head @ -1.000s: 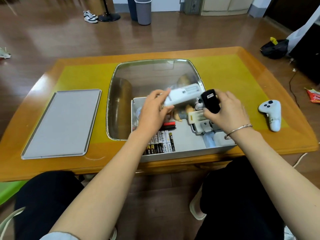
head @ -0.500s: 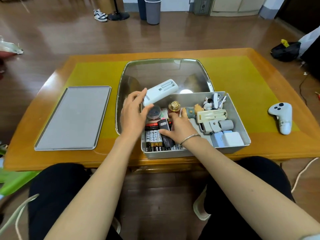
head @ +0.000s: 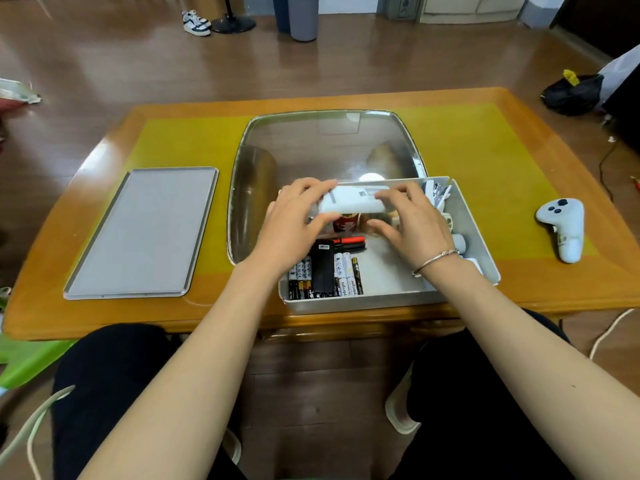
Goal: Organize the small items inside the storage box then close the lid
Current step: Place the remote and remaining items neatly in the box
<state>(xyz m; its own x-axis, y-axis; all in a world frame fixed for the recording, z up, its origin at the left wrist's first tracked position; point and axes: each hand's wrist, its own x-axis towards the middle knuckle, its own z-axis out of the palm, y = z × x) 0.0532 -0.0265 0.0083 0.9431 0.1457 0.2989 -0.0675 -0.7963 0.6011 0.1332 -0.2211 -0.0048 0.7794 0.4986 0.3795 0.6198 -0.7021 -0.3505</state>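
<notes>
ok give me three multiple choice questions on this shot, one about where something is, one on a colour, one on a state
1. Where does the grey lid lie?
A. on the storage box
B. flat on the table, left of the box
C. on the floor

2. What colour is the device that both hands hold?
A. white
B. black
C. red

3. What state is the storage box in?
A. closed
B. upside down
C. open, with items inside

Answers:
1. B, the lid rests on the table apart from the box.
2. A, the left hand and right hand grip a white casing over the box.
3. C, batteries and a black device show inside it.
</notes>
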